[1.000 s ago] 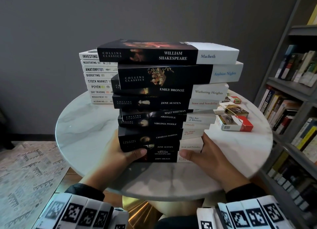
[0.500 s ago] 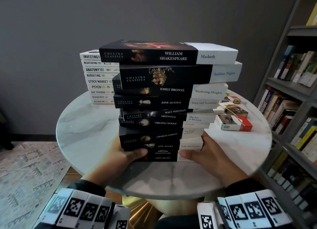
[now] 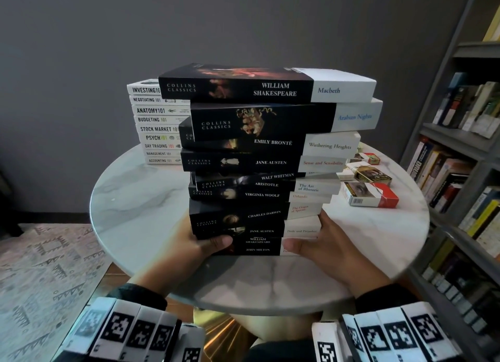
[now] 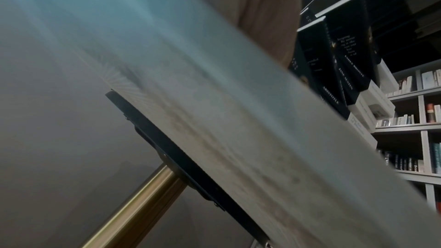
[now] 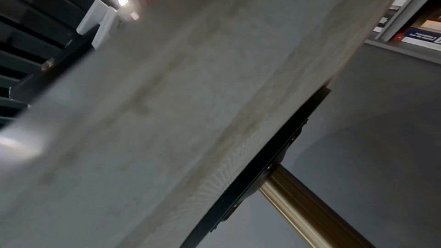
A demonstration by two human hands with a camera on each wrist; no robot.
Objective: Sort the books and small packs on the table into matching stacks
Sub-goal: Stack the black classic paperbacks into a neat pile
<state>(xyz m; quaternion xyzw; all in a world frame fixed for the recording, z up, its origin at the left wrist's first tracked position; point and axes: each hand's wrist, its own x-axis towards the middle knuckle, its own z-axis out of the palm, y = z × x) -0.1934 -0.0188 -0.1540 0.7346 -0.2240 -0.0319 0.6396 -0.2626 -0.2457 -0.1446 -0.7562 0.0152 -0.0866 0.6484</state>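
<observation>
Almost nothing has shifted over the last second: my left hand point(image 3: 197, 244) and right hand point(image 3: 322, 246) are still clamped on the two ends of the bottom books, and the tall stack of Collins Classics point(image 3: 259, 161) has barely crept on the table point(image 3: 140, 199), if at all. I take that to mean I am only steadying or squaring the pile where it stands near the front edge, so this group looks gathered and the job has moved on to tidying.

My left thumb lies across the spine of the lowest volumes and my right thumb does the same from the other side. The rest of my fingers are hidden behind the books, so I cannot tell how far they wrap, but both hands are plainly holding the stack.

The pile is ragged. The black-and-white spines step in and out, and Macbeth point(image 3: 266, 84) on top juts left of the book beneath. It could topple if I shove it carelessly.

Behind it on the left, the white 101 stack point(image 3: 154, 124) sits neat and finished. The small packs point(image 3: 370, 193) lie loose just to the right of the pile, not yet stacked, so they look like the work still left
</observation>
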